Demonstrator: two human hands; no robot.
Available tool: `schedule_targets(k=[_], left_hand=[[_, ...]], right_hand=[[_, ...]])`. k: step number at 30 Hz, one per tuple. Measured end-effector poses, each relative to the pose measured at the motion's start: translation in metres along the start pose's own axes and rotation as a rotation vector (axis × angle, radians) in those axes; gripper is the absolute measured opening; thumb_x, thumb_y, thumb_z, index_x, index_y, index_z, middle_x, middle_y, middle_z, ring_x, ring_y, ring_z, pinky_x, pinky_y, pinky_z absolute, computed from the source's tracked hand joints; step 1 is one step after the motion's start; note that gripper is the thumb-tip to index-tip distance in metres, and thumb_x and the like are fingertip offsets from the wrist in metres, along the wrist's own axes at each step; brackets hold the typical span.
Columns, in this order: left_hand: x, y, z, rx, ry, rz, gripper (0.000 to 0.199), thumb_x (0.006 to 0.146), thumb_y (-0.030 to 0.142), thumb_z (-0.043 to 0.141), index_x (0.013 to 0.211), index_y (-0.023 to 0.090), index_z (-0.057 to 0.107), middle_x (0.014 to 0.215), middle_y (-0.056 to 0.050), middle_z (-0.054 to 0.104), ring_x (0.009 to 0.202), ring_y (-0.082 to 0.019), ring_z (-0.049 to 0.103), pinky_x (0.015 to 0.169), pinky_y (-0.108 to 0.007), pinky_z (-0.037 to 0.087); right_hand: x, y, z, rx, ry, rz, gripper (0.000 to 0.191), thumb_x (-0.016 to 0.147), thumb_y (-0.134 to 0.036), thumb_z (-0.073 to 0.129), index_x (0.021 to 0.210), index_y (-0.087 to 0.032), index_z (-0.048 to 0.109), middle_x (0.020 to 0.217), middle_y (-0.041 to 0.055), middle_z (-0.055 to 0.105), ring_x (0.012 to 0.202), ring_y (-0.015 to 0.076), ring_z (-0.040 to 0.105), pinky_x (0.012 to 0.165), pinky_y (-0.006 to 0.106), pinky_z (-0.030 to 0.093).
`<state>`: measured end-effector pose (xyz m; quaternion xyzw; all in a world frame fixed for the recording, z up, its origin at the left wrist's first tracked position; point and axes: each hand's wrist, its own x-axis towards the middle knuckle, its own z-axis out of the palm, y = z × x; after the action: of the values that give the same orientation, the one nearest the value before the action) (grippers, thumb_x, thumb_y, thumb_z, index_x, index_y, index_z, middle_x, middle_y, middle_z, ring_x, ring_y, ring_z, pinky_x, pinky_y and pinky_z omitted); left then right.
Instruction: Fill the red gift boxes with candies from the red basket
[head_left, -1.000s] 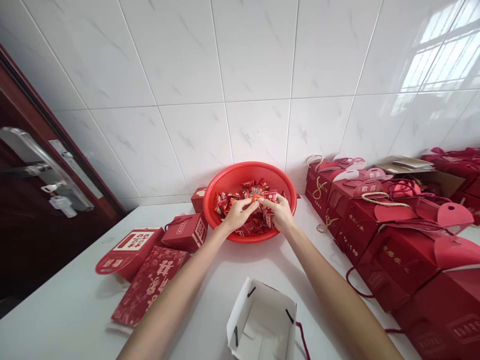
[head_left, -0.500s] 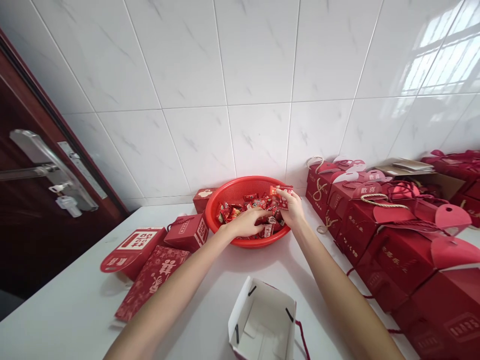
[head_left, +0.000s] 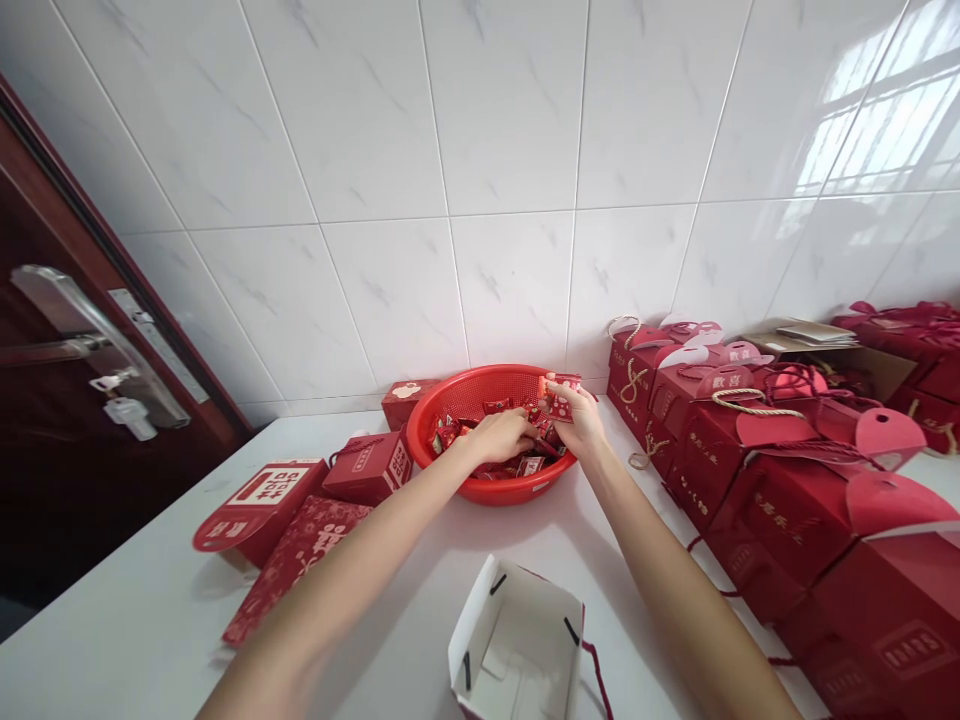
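Observation:
A red plastic basket (head_left: 480, 492) holds many small wrapped candies (head_left: 531, 466), mostly in red wrappers. My left hand (head_left: 504, 438) reaches down into it, its fingers closed at a dark red wrapped candy, partly hidden by the hand. Over the basket's right rim, my right hand (head_left: 581, 422) grips red candy packets (head_left: 559, 398) between thumb and fingers. On the table in front of me, between my forearms, stands an open gift box (head_left: 517, 640) with a white inside, black slits and a dark red cord. No candy shows in the visible part of it.
Red gift boxes (head_left: 757, 480) with rope handles line the table's right side. To the left lie more red boxes (head_left: 367, 466) and a flat, patterned red piece (head_left: 292, 560). A tiled wall (head_left: 390, 300) stands behind; a door with keys (head_left: 124, 400) is at far left.
My left hand has shifted slightly right and up among the candies, and its fingers have drawn together. My right hand keeps its packets near the rim. The view has shifted slightly.

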<state>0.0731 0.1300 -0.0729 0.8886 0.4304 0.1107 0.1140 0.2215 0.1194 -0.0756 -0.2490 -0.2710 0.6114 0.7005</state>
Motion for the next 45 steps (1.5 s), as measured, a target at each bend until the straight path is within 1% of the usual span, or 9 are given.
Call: schedule_targets(k=[6,12,17,21,25,28,34,38,45], left_hand=[[-0.019,-0.019,-0.018,-0.256,0.225,-0.089,0.033,0.092,0.033,0.045,0.092,0.015,0.072,0.08,-0.006,0.072,0.072,-0.021,0.066,0.065,-0.029,0.05],[-0.035,-0.015,-0.034,-0.712,0.41,-0.179,0.037,0.079,0.051,0.064,0.087,0.016,0.073,0.085,-0.004,0.073,0.065,-0.017,0.063,0.061,-0.027,0.05],[-0.035,0.003,-0.043,-0.727,0.373,-0.1,0.037,0.077,0.052,0.067,0.081,0.016,0.072,0.084,-0.003,0.072,0.071,-0.017,0.064,0.068,-0.028,0.053],[-0.034,0.005,-0.045,-0.699,0.342,-0.082,0.039,0.078,0.054,0.067,0.083,0.016,0.074,0.081,-0.003,0.073,0.073,-0.018,0.065,0.068,-0.028,0.052],[-0.034,-0.02,-0.05,-0.684,0.237,-0.086,0.043,0.082,0.056,0.06,0.089,0.017,0.076,0.091,-0.008,0.077,0.085,-0.023,0.069,0.074,-0.031,0.054],[-0.031,-0.048,-0.049,-0.429,0.22,-0.183,0.031,0.074,0.042,0.068,0.094,0.02,0.077,0.097,-0.007,0.078,0.088,-0.023,0.069,0.073,-0.028,0.052],[-0.015,-0.071,-0.023,-0.29,-0.021,-0.221,0.017,0.056,0.027,0.077,0.073,0.028,0.077,0.066,0.003,0.072,0.064,-0.017,0.064,0.058,-0.021,0.043],[-0.005,-0.07,-0.009,-0.331,0.009,-0.238,0.011,0.049,0.02,0.077,0.056,0.024,0.069,0.059,0.002,0.068,0.063,-0.018,0.063,0.062,-0.023,0.044],[-0.012,-0.07,-0.018,-0.561,0.197,-0.273,0.03,0.059,0.025,0.071,0.088,0.018,0.071,0.076,-0.002,0.069,0.073,-0.018,0.065,0.067,-0.029,0.052]], right_hand=[[0.0,-0.014,0.003,0.078,-0.032,0.005,0.023,0.057,-0.012,0.083,0.075,-0.016,0.069,0.077,0.0007,0.069,0.068,0.0113,0.062,0.058,0.022,0.051],[-0.01,-0.011,0.011,0.03,-0.081,0.045,0.025,0.057,-0.013,0.085,0.074,-0.018,0.067,0.08,0.0005,0.071,0.078,0.0151,0.067,0.071,0.028,0.058],[-0.017,-0.001,0.017,-0.049,-0.191,0.097,0.031,0.055,-0.024,0.091,0.077,-0.016,0.07,0.079,0.0027,0.07,0.074,0.0167,0.066,0.063,0.027,0.055],[-0.02,0.002,0.019,-0.086,-0.149,0.084,0.031,0.054,-0.026,0.091,0.075,-0.016,0.069,0.077,0.0025,0.07,0.069,0.0152,0.064,0.058,0.025,0.052],[-0.021,-0.001,0.02,-0.048,-0.074,0.053,0.026,0.053,-0.02,0.087,0.071,-0.017,0.068,0.073,0.0006,0.069,0.069,0.0152,0.064,0.061,0.026,0.054],[-0.02,-0.003,0.02,-0.033,-0.054,0.016,0.023,0.054,-0.019,0.085,0.068,-0.017,0.067,0.071,0.0003,0.068,0.067,0.0145,0.063,0.063,0.027,0.055],[-0.021,-0.006,0.022,-0.047,-0.053,0.011,0.025,0.055,-0.022,0.085,0.07,-0.018,0.065,0.07,0.0006,0.067,0.068,0.0164,0.063,0.064,0.031,0.057],[-0.023,-0.011,0.023,-0.077,-0.045,0.02,0.025,0.057,-0.022,0.084,0.072,-0.018,0.065,0.07,0.0,0.066,0.066,0.0152,0.063,0.06,0.029,0.054],[-0.023,-0.021,0.023,-0.098,-0.059,0.025,0.025,0.059,-0.021,0.085,0.073,-0.017,0.065,0.068,-0.001,0.065,0.063,0.0144,0.061,0.059,0.03,0.054]])
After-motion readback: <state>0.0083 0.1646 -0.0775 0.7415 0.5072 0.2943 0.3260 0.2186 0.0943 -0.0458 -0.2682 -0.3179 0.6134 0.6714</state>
